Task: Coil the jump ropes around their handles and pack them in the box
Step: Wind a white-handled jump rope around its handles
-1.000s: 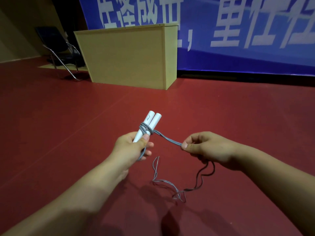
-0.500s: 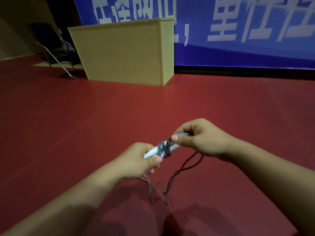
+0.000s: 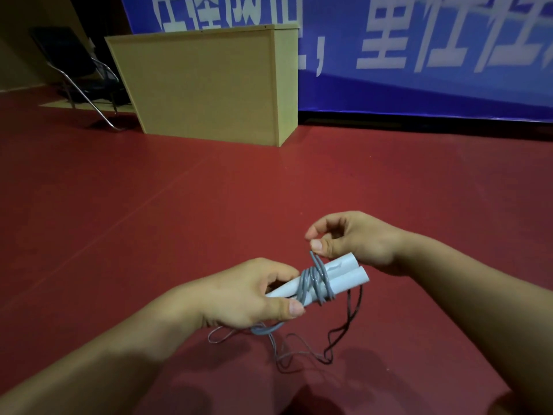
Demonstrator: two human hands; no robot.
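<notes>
Gripping the two white handles (image 3: pixel 335 280) side by side, the left hand (image 3: pixel 248 295) curls its fingers and thumb round their near ends at the view's six o'clock. Grey rope (image 3: pixel 314 283) coils about their middle. At the handles' one o'clock, the right hand (image 3: pixel 356 241) pinches the rope's free strand, and slack trails onto the red floor (image 3: pixel 149 220) below.
</notes>
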